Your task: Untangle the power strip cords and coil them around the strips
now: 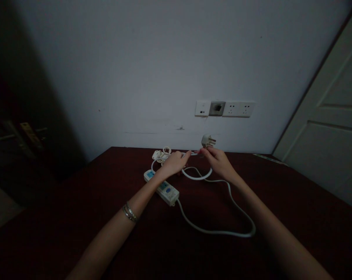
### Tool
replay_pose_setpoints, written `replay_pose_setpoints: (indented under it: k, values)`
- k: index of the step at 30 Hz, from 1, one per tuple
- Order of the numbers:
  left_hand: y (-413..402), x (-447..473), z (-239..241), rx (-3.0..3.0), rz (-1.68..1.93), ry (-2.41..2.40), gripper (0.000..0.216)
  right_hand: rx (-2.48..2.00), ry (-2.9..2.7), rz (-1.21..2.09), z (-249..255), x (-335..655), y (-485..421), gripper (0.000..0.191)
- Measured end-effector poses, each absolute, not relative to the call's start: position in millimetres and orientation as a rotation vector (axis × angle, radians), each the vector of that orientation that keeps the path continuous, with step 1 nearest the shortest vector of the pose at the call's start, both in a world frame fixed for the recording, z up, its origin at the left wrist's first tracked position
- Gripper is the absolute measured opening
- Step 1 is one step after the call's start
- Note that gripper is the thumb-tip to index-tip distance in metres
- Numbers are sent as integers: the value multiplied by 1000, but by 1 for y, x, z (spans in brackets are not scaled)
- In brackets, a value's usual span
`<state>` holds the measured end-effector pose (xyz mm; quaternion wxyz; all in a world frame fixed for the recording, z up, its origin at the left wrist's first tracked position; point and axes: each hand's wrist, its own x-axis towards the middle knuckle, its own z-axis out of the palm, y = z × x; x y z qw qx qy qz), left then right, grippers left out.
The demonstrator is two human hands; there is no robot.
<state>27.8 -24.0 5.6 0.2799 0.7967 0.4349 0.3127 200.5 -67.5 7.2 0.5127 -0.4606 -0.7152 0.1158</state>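
In my right hand (218, 160) is a white three-pin plug (206, 140), its prongs pointing right, held just above the table near the wall. My left hand (175, 162) is closed around the white cord (197, 178), which loops down between the two hands. Beneath my left wrist lies a white power strip (171, 194) with blue labels and a blue switch, partly covered by my forearm. A grey-white cable leaves its near end and curves across the table to the right. The fingertips of my left hand are partly hidden.
A dark red table (129, 249) stands against the wall. Behind the strip sits a small white item with a coiled cord (157, 155). On the wall are a white socket panel (238, 109) and a grey socket (217, 108). Doors stand at left and right.
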Motion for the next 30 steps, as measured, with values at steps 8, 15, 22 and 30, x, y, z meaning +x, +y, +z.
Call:
replay_pose_setpoints:
  k: [8,15,22,30]
  values:
    - [-49,3,45,2598,745,1579,47,-1146,-1753,266,14,196,-73,37]
    - [-46,13,39,2579,1188,1276,25,-1127,-1770,338,19,201,-77,39]
    - [-51,24,27,2360,864,626,41,-1059,-1666,324,15,201,-72,40]
    - [-58,28,24,2414,822,587,55,-1031,-1459,393,15,202,-69,42]
